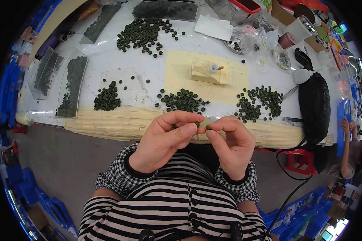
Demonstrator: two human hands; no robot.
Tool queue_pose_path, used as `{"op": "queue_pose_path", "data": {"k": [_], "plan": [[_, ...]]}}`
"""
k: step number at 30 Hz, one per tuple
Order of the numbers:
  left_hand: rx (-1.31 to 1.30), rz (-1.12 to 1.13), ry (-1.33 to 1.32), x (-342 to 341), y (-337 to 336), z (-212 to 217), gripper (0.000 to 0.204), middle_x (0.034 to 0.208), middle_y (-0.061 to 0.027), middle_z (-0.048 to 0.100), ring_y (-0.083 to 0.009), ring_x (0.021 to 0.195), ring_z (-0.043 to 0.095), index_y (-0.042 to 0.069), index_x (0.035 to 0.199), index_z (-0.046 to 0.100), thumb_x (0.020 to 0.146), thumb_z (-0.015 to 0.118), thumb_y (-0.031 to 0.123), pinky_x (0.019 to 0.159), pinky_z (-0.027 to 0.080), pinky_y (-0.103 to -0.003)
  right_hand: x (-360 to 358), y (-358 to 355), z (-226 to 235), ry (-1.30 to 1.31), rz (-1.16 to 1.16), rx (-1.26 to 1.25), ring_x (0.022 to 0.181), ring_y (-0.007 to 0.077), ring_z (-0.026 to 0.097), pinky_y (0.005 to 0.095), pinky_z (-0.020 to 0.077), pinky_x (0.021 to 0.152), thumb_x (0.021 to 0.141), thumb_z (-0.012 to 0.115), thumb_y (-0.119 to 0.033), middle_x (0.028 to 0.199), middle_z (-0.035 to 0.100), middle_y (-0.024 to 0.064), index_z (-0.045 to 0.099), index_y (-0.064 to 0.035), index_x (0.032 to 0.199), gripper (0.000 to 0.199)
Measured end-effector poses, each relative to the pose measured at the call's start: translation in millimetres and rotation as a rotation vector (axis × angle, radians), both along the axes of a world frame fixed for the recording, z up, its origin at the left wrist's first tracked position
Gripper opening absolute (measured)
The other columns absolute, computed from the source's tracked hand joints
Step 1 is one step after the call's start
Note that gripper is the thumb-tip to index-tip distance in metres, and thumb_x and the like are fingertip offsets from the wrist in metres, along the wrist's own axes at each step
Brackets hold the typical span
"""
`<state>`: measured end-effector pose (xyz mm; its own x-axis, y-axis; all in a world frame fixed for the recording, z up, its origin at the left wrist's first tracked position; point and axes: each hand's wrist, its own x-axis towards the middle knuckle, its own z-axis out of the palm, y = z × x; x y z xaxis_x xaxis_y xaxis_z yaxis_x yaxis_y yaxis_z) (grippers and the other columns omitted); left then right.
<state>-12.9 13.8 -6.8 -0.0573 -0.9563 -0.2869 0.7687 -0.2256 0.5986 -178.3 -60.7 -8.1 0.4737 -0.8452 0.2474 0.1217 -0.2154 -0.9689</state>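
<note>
My left hand [165, 136] is closed, with a small dark green round piece [197, 124] pinched between thumb and forefinger. A bit of another green piece shows among its curled fingers. Just to the right, my right hand [234, 142] pinches a second small green piece [208, 127] between thumb and fingertip. The two pieces are close together, a little apart, over the table's front edge. Directly beyond my hands lies a pile of green pieces [184, 100], some flat and some on edge. More piles sit to the left [107, 97] and right [259, 103].
A tape-wrapped block [211, 71] with a small white cup stands on a yellow sheet [177, 76]. Clear trays [72, 86] of green pieces stand at left and back. A large loose pile [142, 34] lies beyond. A black padded object [314, 108] and tweezers [290, 92] lie right.
</note>
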Motion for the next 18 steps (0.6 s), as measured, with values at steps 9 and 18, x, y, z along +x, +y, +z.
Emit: {"op": "queue_pose_path", "data": {"k": [9,18], "plan": [[-0.030,0.061,-0.084,-4,-1,-2,0.021,0.097,-0.0049,0.066,-0.0036,0.075,0.052,0.003,0.108,0.062,0.087,0.065,0.001,0.064,0.040,-0.017,2,0,0,0.044,-0.033,-0.102,0.076,0.0155,0.059,0.0255,0.0454,0.068,0.075,0.070,0.006,0.085,0.065,0.0089,0.065,0.0018,0.086,0.013],[-0.056,0.145,-0.415,-11,1,-4,0.015,0.093,-0.0039,0.068,-0.0075,0.087,0.059,0.000,0.099,0.068,0.085,0.067,0.000,0.078,0.050,-0.022,10,1,5,0.229,-0.142,-0.415,0.073,0.0248,0.056,0.0314,0.0443,0.063,0.072,0.069,0.005,0.080,0.060,0.0093,0.061,-0.0011,0.084,0.015]]}}
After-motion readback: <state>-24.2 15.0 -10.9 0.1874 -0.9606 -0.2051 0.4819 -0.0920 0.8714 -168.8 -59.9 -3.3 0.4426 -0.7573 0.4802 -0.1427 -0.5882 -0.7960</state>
